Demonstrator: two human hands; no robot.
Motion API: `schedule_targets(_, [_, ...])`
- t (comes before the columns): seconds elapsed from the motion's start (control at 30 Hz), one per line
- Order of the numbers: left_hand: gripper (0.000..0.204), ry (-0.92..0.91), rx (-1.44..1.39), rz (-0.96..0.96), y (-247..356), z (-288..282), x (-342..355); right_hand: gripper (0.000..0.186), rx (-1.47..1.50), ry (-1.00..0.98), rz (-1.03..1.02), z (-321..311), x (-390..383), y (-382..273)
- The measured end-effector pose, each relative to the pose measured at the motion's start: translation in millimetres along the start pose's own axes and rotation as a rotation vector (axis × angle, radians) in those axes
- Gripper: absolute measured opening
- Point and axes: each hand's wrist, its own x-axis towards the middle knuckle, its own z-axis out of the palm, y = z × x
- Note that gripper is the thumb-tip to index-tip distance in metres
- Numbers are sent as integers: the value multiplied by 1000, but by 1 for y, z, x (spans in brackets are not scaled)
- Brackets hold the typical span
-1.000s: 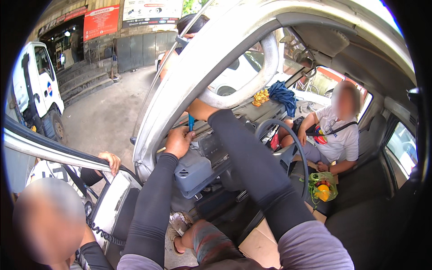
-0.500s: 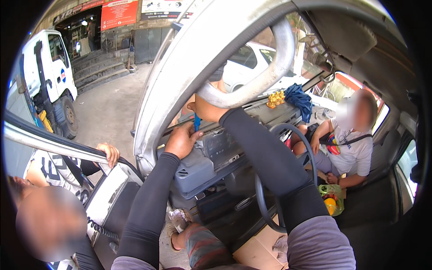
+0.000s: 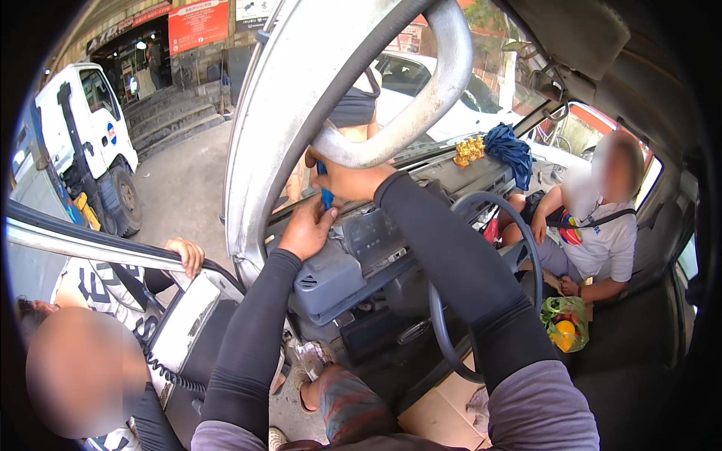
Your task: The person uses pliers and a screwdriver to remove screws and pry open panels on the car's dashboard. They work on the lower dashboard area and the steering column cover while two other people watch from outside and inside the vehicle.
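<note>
Both my hands are at the far left of the grey dashboard (image 3: 327, 289), by the windshield pillar (image 3: 282, 98). My left hand (image 3: 307, 231) has its thumb and fingers closed on the lower part of a blue-handled tool (image 3: 326, 198). Just above it, my right hand (image 3: 352, 183) is closed around the upper part of the same tool. The tool stands nearly upright; its lower end is hidden, so its exact kind does not show. A pale curved grab handle (image 3: 451, 83) covers part of my right hand.
My right forearm passes over the dashboard, left of the steering wheel (image 3: 438, 323). Gold figurines (image 3: 470, 152) and dark blue cloth (image 3: 508, 155) lie on the dash. A person (image 3: 602, 240) sits at right beside a bag of fruit (image 3: 575, 323); another's hand (image 3: 186, 255) rests on the door.
The whole view has shifted slightly. Both hands stay on the blue-handled tool at the dash corner. More of a person outside the windshield shows behind the grab handle.
</note>
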Motion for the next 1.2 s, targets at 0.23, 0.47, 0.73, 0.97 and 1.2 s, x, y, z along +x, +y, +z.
schedule_targets(0.23, [28,-192,479,-229,41,-6,9,34,-42,-141,297,-19,1,-12])
schedule_targets(0.47, [14,-119,136,-159,9,-14,5,32,-36,-36,195,-13,1,-20])
schedule_targets(0.73, [18,-146,-11,-97,8,-7,2,36,42,-98,250,-14,3,-18])
schedule_targets(0.97, [22,-217,385,-238,39,-2,11,26,22,-121,400,-9,-1,3])
schedule_targets(1.2, [27,-94,185,-130,-4,-12,9,28,15,42,186,-8,0,-11])
